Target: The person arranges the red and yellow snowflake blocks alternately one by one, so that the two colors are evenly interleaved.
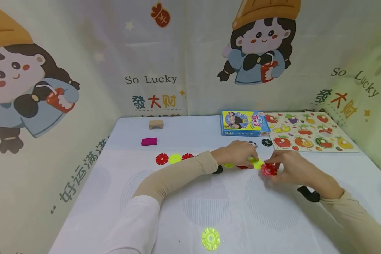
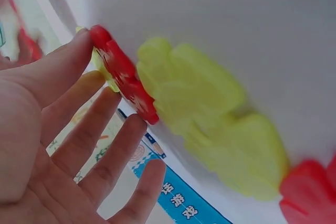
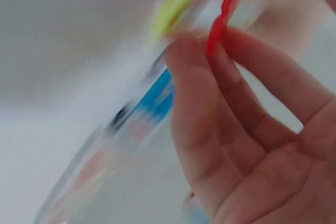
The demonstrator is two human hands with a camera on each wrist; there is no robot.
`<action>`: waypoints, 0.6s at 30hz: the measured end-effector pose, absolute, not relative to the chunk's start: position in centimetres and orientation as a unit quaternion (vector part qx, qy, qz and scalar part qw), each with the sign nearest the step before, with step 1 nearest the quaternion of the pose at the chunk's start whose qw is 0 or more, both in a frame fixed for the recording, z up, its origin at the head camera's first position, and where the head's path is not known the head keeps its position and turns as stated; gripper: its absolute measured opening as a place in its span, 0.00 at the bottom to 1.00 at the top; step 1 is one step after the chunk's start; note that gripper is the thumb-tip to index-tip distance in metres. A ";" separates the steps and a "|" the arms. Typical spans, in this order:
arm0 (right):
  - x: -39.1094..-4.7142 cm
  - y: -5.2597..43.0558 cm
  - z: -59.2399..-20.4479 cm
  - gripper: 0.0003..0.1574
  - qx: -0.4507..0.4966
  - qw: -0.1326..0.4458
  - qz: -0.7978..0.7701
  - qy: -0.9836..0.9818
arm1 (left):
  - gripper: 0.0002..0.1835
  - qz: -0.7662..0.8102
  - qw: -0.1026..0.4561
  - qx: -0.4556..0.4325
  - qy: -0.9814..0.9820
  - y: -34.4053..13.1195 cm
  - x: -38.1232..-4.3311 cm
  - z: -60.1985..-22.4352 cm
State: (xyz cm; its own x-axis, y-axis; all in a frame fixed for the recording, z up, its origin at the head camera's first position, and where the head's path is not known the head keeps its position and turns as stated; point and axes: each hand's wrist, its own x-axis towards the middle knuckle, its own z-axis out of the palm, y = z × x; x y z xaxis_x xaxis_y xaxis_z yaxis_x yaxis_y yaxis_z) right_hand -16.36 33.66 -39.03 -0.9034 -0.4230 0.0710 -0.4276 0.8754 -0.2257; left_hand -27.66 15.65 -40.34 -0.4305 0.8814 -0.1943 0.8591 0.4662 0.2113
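Observation:
A row of red and yellow-green snowflake discs runs across the table, its middle hidden behind the left forearm. My left hand [image 1: 238, 154] pinches the row's right end at a yellow-green snowflake disc [image 1: 257, 163], thumb against the neighbouring red disc [image 2: 123, 74]. Another yellow-green disc [image 2: 194, 87] follows along the row in the left wrist view. Just to the right, my right hand [image 1: 289, 167] holds a loose-looking red snowflake disc [image 1: 269, 169] between thumb and fingers, close to that end. Whether the two discs touch is unclear. The right wrist view is blurred.
A single yellow-green disc [image 1: 211, 239] lies near the front. Behind the hands are a blue-yellow box [image 1: 245, 123], a fruit puzzle board [image 1: 311, 132] and a black round chip [image 1: 266, 142]. A magenta block [image 1: 149, 141] and a wooden arch block [image 1: 156, 124] stand back left.

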 end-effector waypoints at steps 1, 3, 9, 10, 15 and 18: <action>-17.0 34.5 -39.2 0.29 0.202 0.015 0.119 -0.972 | 0.23 0.040 0.139 0.515 0.845 15.6 -27.6 -40.3; -18.0 35.8 -39.6 0.29 0.182 0.014 0.123 -0.975 | 0.23 0.040 0.138 0.515 0.845 15.4 -27.5 -40.3; -18.8 36.8 -40.7 0.29 0.188 -0.004 0.144 -0.972 | 0.23 0.043 0.134 0.517 0.844 15.3 -27.4 -40.3; -18.8 36.8 -40.8 0.28 0.188 -0.002 0.145 -0.971 | 0.23 0.043 0.134 0.516 0.845 15.3 -27.4 -40.3; -18.8 36.6 -40.9 0.28 0.173 -0.004 0.140 -0.975 | 0.23 0.044 0.132 0.518 0.844 15.3 -27.5 -40.5; -18.8 36.6 -41.0 0.28 0.169 -0.004 0.137 -0.976 | 0.23 0.046 0.133 0.522 0.841 15.3 -27.4 -40.6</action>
